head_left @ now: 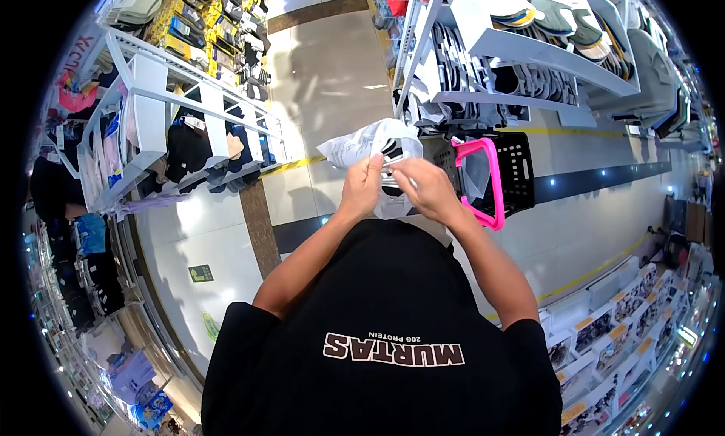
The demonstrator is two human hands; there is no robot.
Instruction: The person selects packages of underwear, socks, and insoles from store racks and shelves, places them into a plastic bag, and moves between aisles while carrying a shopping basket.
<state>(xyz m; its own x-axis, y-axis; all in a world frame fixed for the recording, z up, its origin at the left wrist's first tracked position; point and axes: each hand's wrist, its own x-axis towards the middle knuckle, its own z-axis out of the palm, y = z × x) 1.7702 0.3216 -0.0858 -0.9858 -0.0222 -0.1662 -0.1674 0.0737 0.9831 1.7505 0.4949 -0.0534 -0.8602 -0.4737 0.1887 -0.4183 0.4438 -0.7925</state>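
In front of my chest, a white plastic bag (pixel 347 149) gapes open, with black-and-white flat items (pixel 389 147) showing inside its mouth. My left hand (pixel 364 184) is closed at the near side of the bag, its thumb against a thin white edge. Beside it my right hand (pixel 427 187) is closed too, fingers pinched together close to the same white edge. What exactly sits between the fingers is too small to make out. A black shopping basket (pixel 518 172) with a pink handle (pixel 496 183) is just right of my right hand.
White racks (pixel 132 126) with hanging goods stand on the left. More white shelving (pixel 529 77) holds stacked and hung items at the upper right. Low display bins (pixel 604 345) line the lower right. A tiled aisle (pixel 321 73) runs ahead between the racks.
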